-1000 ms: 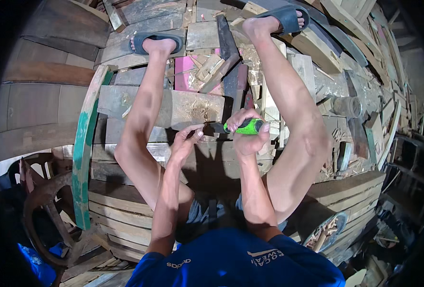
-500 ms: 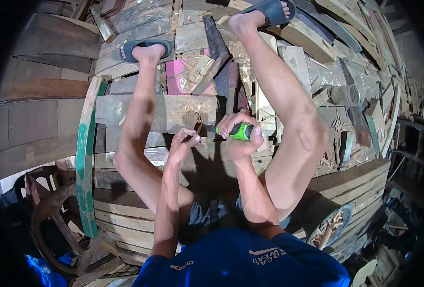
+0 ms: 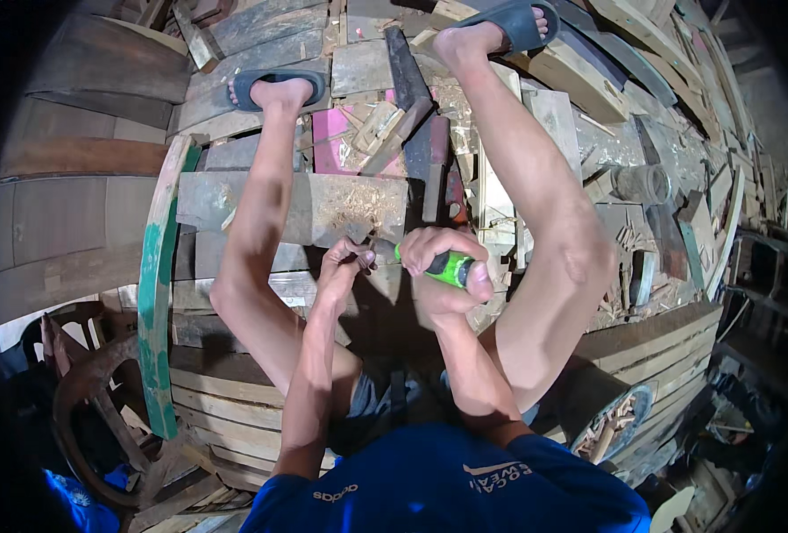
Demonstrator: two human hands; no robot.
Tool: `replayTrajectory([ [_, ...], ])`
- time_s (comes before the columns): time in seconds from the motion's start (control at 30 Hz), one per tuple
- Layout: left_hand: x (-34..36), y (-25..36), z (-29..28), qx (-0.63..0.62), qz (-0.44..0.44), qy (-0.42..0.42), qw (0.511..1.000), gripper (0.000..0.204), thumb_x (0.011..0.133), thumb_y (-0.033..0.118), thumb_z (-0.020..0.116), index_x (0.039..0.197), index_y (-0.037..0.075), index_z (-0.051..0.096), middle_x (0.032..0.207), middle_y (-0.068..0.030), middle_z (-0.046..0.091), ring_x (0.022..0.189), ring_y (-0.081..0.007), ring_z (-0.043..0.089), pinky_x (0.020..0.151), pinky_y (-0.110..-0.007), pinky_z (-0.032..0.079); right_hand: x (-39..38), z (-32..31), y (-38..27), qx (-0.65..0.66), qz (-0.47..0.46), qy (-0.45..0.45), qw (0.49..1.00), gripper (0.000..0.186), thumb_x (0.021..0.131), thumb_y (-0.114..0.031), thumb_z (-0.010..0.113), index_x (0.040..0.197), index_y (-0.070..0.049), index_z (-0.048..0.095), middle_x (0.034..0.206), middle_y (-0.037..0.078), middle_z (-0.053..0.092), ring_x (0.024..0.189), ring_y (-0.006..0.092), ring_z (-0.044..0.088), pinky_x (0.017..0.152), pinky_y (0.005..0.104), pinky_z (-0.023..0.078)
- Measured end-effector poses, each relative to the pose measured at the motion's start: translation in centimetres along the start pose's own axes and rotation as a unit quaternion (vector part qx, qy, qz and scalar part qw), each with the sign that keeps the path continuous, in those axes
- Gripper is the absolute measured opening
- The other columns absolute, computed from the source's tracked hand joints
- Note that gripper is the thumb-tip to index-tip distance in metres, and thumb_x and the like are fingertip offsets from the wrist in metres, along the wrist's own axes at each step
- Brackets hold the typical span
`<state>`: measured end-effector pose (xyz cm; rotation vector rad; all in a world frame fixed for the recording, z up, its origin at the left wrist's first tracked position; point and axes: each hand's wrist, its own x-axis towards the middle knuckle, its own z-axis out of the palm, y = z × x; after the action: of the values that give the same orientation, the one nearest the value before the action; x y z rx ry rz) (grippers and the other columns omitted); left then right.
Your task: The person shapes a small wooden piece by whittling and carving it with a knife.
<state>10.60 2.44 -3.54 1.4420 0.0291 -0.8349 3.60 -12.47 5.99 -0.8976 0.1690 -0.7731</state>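
Your right hand [image 3: 438,290] clasps a green-and-black tool [image 3: 453,267], its long axis pointing left toward a small, indistinct piece [image 3: 372,239] pinched in your nearby left hand [image 3: 341,266].

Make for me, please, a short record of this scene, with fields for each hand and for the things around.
Left hand: fingertips pinching a small piece, too small to identify
Right hand: wrapped around a green-and-black tool handle, which points toward the left hand
Beyond hands: grey board with sawdust
Farther ahead: wood scraps on a pink surface
Left side: long strip with green paint
Right side: clear jar; container of wood pieces
Feet: dark sandals
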Motion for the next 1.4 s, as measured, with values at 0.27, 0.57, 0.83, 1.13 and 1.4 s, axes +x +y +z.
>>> replayTrajectory([
  [0.27, 0.0, -0.6, -0.3, 0.011, 0.024, 0.015, 1.000, 0.019, 0.083, 0.000, 0.067, 0.074, 0.006, 0.052, 0.075, -0.0044, 0.063, 0.067, -0.0108, 0.056, 0.065, -0.027, 0.045, -0.1, 1.0, -0.9, -0.011, -0.030, -0.012, 0.999, 0.064, 0.084, -0.060, 0.039, 0.062, 0.001, 0.045, 0.053, 0.010, 0.044, 0.047, 0.0204, 0.040, 0.048, 0.0331, 0.033],
  [0.57, 0.1, -0.7, -0.6, 0.022, 0.001, 0.040, 0.999, 0.016, 0.083, 0.004, 0.069, 0.075, 0.005, 0.055, 0.074, -0.0051, 0.064, 0.066, -0.0118, 0.057, 0.063, -0.027, 0.045, -0.1, 1.0, 0.3, -0.063, -0.049, -0.064, 0.995, 0.056, 0.082, -0.051, 0.061, 0.064, 0.000, 0.046, 0.058, 0.009, 0.048, 0.051, 0.0178, 0.045, 0.048, 0.0302, 0.037],
  [0.83, 0.4, -0.8, -1.1, -0.060, 0.012, 0.049, 0.997, 0.018, 0.088, 0.004, 0.063, 0.075, 0.007, 0.051, 0.071, -0.0047, 0.062, 0.064, -0.0112, 0.057, 0.061, -0.027, 0.045, 0.6, 0.4, 1.8, -0.040, -0.056, -0.045, 0.997, 0.019, 0.084, -0.002, 0.059, 0.072, -0.003, 0.044, 0.059, 0.007, 0.048, 0.054, 0.0170, 0.045, 0.051, 0.0308, 0.038],
  [1.13, 0.2, -0.6, -0.6, -0.032, -0.006, 0.051, 0.998, 0.013, 0.087, 0.006, 0.066, 0.078, 0.005, 0.055, 0.072, -0.0057, 0.062, 0.065, -0.0116, 0.057, 0.062, -0.027, 0.046, 0.8, 1.7, -2.8, -0.027, -0.108, -0.058, 0.992, 0.017, 0.072, 0.007, 0.058, 0.066, 0.000, 0.043, 0.057, 0.008, 0.051, 0.050, 0.0176, 0.051, 0.051, 0.0320, 0.045],
  [1.4, -0.1, -0.7, -0.5, -0.035, 0.014, 0.041, 0.998, 0.016, 0.085, 0.003, 0.067, 0.077, 0.005, 0.053, 0.074, -0.0058, 0.062, 0.066, -0.0122, 0.058, 0.063, -0.027, 0.047, -0.2, 1.6, -1.1, -0.091, -0.097, -0.058, 0.989, 0.016, 0.078, -0.002, 0.060, 0.071, -0.003, 0.046, 0.057, 0.005, 0.048, 0.048, 0.0163, 0.043, 0.047, 0.0318, 0.039],
])
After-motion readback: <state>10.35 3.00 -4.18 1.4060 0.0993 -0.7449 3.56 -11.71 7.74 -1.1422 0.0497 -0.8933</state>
